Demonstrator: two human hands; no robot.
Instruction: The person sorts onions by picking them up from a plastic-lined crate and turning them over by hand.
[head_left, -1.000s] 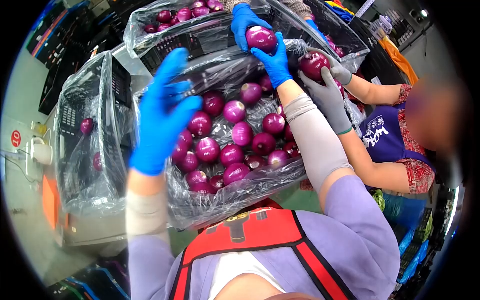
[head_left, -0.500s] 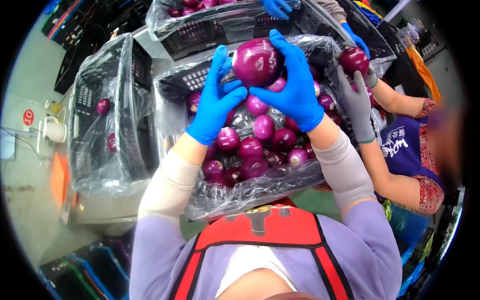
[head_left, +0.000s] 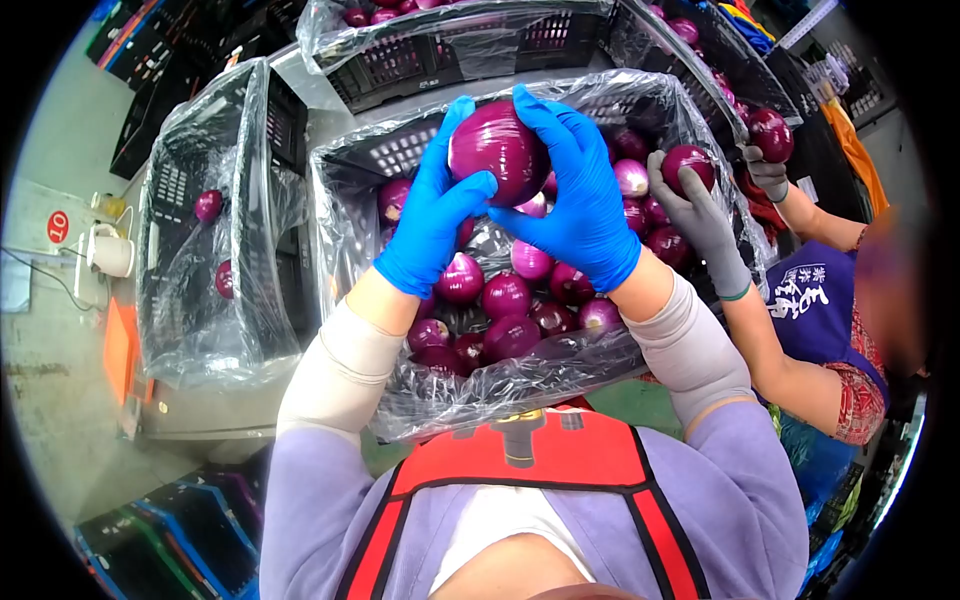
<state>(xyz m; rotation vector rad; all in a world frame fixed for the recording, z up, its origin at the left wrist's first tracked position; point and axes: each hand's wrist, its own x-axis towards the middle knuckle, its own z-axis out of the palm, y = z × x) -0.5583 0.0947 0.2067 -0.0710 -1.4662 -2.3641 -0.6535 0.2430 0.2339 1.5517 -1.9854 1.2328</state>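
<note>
Both my hands wear blue gloves and hold one large, shiny red onion [head_left: 499, 150] above a lined crate. My left hand [head_left: 432, 212] grips its left side, thumb across the front. My right hand [head_left: 578, 190] wraps the right side, with its fingers over the upper edge. Below them, several smaller red onions [head_left: 512, 338] lie in the black crate [head_left: 400, 152], which is lined with clear plastic film [head_left: 520, 385]. My hands and the big onion hide part of the crate's middle.
To the right, a co-worker's grey-gloved hands [head_left: 705, 225] hold a red onion [head_left: 688, 170] and another red onion [head_left: 770, 135]. A second lined crate [head_left: 255, 140] on the left contains two onions [head_left: 208, 206]. Another crate [head_left: 440, 60] with onions stands behind.
The big onion has come slightly down and left in my hands and is turned. The co-worker's hands have moved apart, now with an onion in each. A blue-gloved hand at the back has left view.
</note>
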